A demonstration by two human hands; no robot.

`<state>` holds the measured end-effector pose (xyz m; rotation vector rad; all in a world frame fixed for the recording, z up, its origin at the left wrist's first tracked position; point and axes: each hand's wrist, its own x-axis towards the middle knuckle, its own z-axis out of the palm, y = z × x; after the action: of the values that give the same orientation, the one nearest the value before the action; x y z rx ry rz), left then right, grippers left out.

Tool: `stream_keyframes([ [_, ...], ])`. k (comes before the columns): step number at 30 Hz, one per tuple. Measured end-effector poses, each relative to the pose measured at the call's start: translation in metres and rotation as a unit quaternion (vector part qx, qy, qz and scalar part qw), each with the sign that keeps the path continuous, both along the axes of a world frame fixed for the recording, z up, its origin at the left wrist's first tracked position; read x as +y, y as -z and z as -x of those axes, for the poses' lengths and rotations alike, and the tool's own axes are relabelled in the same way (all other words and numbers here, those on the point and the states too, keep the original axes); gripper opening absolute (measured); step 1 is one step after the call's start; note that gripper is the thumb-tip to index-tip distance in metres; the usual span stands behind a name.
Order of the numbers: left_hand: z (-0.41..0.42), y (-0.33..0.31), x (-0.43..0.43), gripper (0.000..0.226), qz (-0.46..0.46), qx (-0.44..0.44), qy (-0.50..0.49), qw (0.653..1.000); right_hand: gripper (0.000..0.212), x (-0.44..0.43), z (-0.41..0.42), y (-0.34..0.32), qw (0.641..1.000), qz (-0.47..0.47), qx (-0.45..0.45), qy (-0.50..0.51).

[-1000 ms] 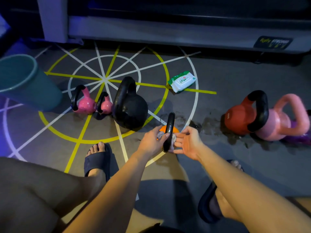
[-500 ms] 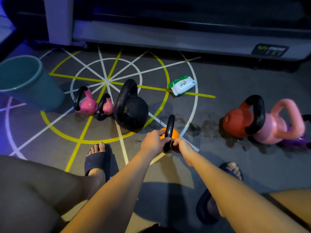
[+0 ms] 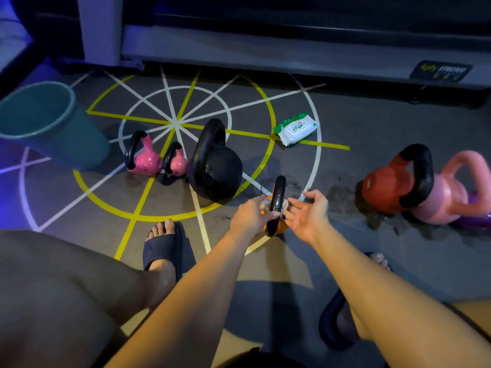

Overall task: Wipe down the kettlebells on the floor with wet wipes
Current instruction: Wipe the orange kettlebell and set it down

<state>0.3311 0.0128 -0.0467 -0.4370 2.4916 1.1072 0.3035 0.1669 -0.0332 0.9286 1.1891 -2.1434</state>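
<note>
Whitish wet wipe (image 3: 263,205) sat bunched in the left hand (image 3: 249,215) — its grip closed on the wipe, thumb across the black handle (image 3: 278,195) of the orange kettlebell (image 3: 283,224) on the floor (image 3: 353,235). The right hand (image 3: 309,213) hovered just beside the handle, grip wide, fingers spread. The handle loop stood upright and edge-on, its long axis running away from the person. A black kettlebell (image 3: 218,173) crowded the left; bare floor lay open rightward — up to the red kettlebell (image 3: 385,187).

The left hand (image 3: 252,215) holds a crumpled wipe (image 3: 262,205) against the black handle (image 3: 277,192) of an orange kettlebell (image 3: 283,226) on the floor (image 3: 345,248). The right hand (image 3: 309,215) hovers just beside the handle, fingers spread. A pack of wipes (image 3: 295,129) lies beyond.
</note>
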Motion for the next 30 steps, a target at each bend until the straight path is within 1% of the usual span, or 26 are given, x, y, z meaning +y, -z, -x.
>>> stream_keyframes([
  [2, 0.0, 0.003, -0.001, 0.084, -0.003, -0.024, -0.006, 1.0, 0.058, 0.001, -0.005, 0.005, 0.999, 0.007, 0.004, -0.043],
  [5, 0.002, 0.0, 0.0, 0.099, -0.002, -0.055, -0.012, 0.998, 0.049, 0.004, -0.008, 0.008, 0.992, -0.001, 0.015, -0.129],
  [7, 0.003, 0.002, 0.0, 0.105, -0.004, -0.066, -0.023, 0.998, 0.046, 0.006, -0.012, 0.013, 0.984, -0.033, 0.013, -0.177],
  [10, 0.002, 0.005, 0.0, 0.107, -0.018, -0.055, -0.024, 0.998, 0.047, 0.007, -0.019, 0.021, 0.966, -0.091, 0.017, -0.24],
  [12, 0.001, 0.007, 0.0, 0.105, -0.028, -0.045, -0.029, 0.998, 0.045, 0.005, -0.023, 0.024, 0.967, -0.108, 0.012, -0.229],
  [13, 0.001, 0.008, 0.0, 0.103, -0.028, -0.04, -0.029, 0.998, 0.044, 0.002, -0.024, 0.022, 0.973, -0.1, 0.012, -0.21],
  [15, 0.001, 0.009, -0.001, 0.099, -0.026, -0.032, -0.022, 0.999, 0.045, 0.0, -0.021, 0.021, 0.987, -0.055, 0.016, -0.147],
  [17, 0.002, 0.011, -0.003, 0.096, -0.02, -0.021, -0.007, 1.0, 0.054, 0.001, -0.011, 0.019, 0.995, -0.019, 0.033, -0.087],
  [19, 0.003, 0.013, -0.004, 0.096, -0.016, -0.01, 0.007, 1.0, 0.059, 0.002, 0.001, 0.016, 0.997, -0.007, 0.042, -0.064],
  [22, 0.005, 0.018, -0.005, 0.097, -0.012, -0.013, 0.006, 1.0, 0.058, 0.002, 0.016, 0.014, 0.999, 0.016, 0.038, -0.035],
  [25, 0.006, 0.019, -0.005, 0.095, -0.003, -0.02, 0.004, 1.0, 0.056, 0.002, 0.026, 0.013, 0.998, 0.019, 0.044, -0.038],
  [28, 0.009, 0.017, -0.006, 0.095, 0.001, -0.019, 0.02, 1.0, 0.042, -0.003, 0.023, 0.006, 0.996, 0.0, 0.058, -0.069],
  [30, 0.01, 0.014, -0.007, 0.099, 0.014, -0.021, 0.029, 0.999, 0.043, -0.004, 0.016, 0.004, 0.995, -0.028, 0.058, -0.079],
])
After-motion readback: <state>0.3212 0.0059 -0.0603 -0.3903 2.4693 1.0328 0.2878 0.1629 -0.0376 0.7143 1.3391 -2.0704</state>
